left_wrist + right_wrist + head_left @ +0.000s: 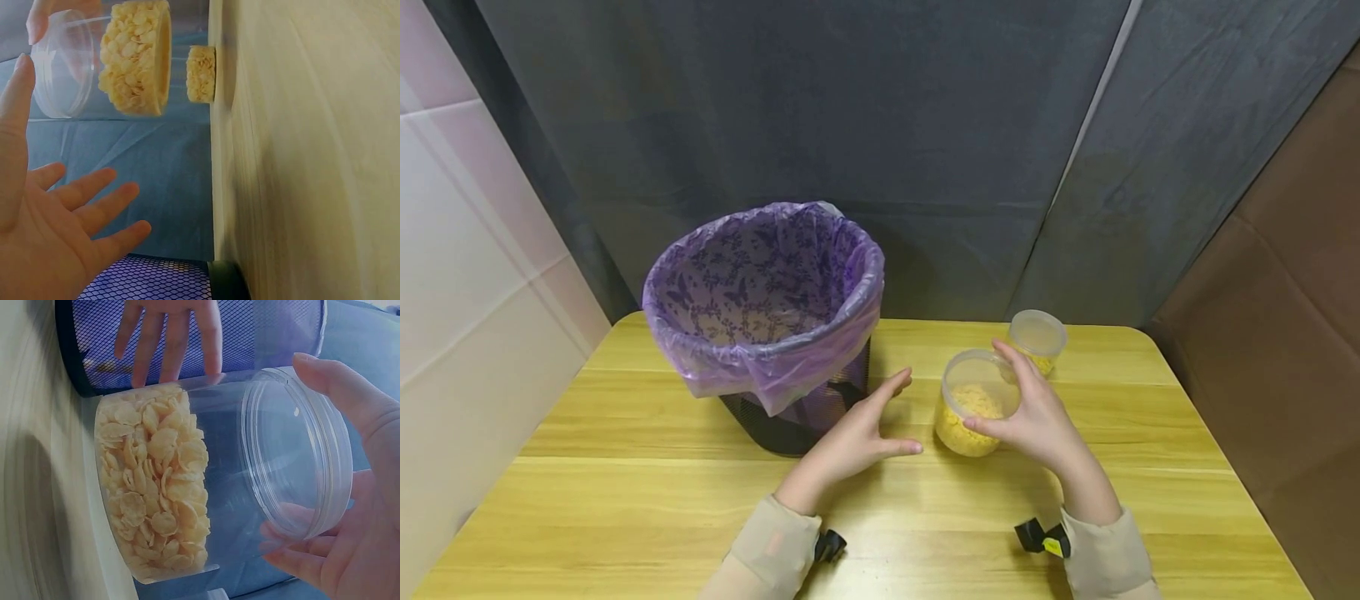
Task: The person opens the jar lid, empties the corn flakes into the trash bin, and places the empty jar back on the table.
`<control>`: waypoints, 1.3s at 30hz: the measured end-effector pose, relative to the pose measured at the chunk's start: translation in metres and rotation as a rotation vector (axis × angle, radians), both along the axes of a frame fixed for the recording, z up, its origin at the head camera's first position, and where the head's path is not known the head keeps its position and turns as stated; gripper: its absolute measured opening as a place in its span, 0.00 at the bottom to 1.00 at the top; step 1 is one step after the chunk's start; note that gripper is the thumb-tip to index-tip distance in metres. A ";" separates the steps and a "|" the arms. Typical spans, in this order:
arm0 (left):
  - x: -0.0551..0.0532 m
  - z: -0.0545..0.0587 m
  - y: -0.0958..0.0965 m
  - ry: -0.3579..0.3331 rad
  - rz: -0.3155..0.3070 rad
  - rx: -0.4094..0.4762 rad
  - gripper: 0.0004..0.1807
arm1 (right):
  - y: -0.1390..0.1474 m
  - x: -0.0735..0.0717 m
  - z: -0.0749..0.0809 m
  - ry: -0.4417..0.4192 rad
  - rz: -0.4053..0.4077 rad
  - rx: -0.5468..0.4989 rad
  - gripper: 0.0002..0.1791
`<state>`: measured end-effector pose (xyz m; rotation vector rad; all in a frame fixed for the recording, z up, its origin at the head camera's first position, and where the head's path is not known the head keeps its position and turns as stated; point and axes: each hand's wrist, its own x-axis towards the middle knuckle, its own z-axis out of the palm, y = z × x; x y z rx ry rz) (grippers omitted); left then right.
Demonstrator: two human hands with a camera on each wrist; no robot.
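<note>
A clear round jar (967, 427), part-filled with yellow cornflakes (159, 487) and topped by a translucent lid (331, 456), is in my right hand (1041, 421). The thumb and fingers grip it around the lid end. In the left wrist view a gap shows between the jar's base and the tabletop. To the left of the jar, my left hand (857, 442) is spread with its thumb apart and nothing in it. Behind my right hand stands a smaller lidded jar (1037, 333), which also holds yellow flakes.
A black mesh bin (760, 425) lined with a purple butterfly-print bag (775, 367) stands on the wooden table (625, 517), left of my left hand. A grey curtain (820, 100) hangs along the table's back edge, and a brown panel (1285, 250) is at the right.
</note>
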<state>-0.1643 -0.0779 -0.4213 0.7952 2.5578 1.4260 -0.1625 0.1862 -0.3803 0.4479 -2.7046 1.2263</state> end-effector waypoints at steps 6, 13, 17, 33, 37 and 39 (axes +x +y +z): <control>0.001 0.000 0.001 0.003 -0.009 -0.017 0.55 | -0.002 0.006 0.006 0.024 0.033 -0.009 0.59; 0.002 0.001 0.004 0.026 -0.023 -0.038 0.57 | -0.006 0.015 0.013 0.015 0.064 -0.018 0.59; 0.004 0.002 0.005 0.016 -0.039 -0.038 0.57 | -0.007 0.017 0.016 0.035 0.089 -0.022 0.59; 0.007 -0.004 0.012 -0.011 -0.093 -0.010 0.63 | -0.017 0.023 0.013 0.072 0.186 -0.037 0.59; 0.007 -0.005 0.014 -0.001 -0.117 0.012 0.63 | -0.020 0.025 0.014 0.072 0.194 -0.033 0.59; 0.007 -0.006 0.015 0.010 -0.131 0.023 0.63 | -0.021 0.026 0.014 0.074 0.200 -0.027 0.59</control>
